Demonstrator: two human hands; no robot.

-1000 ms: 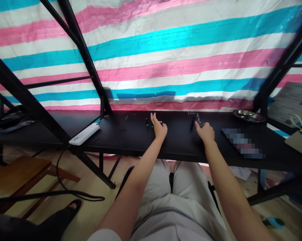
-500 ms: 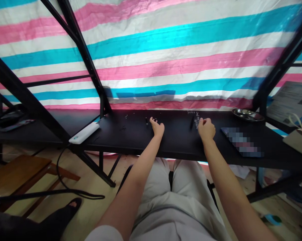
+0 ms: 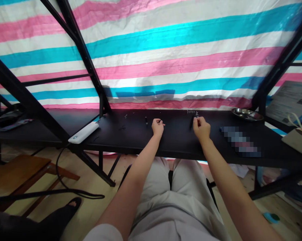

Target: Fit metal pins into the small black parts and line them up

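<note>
My left hand (image 3: pixel 157 127) is over the black tabletop (image 3: pixel 176 144), its fingers curled and pinched around a small dark piece (image 3: pixel 161 121), too small to name. To its left stands a short dark stick with a pale band (image 3: pixel 146 121). My right hand (image 3: pixel 202 128) is closed, thumb against the fingers; whatever it holds is hidden. Just beside those fingers lie a slim black stick (image 3: pixel 192 122) and a little cluster of clear or whitish bits (image 3: pixel 197 114). A row of tiny pale pieces (image 3: pixel 191 111) lies behind them.
Toward the back right sits a round metal dish (image 3: pixel 247 114); a blurred-out phone-like slab (image 3: pixel 240 141) lies nearer. On the left are a white power-bank-like block (image 3: pixel 84 132) and a black frame post (image 3: pixel 87 62). A striped plastic sheet (image 3: pixel 178 67) hangs behind the table.
My left hand has turned and drawn its fingers in, shifting slightly right. My right hand has moved a little left, toward the black stick and clear bits, partly covering the bits.
</note>
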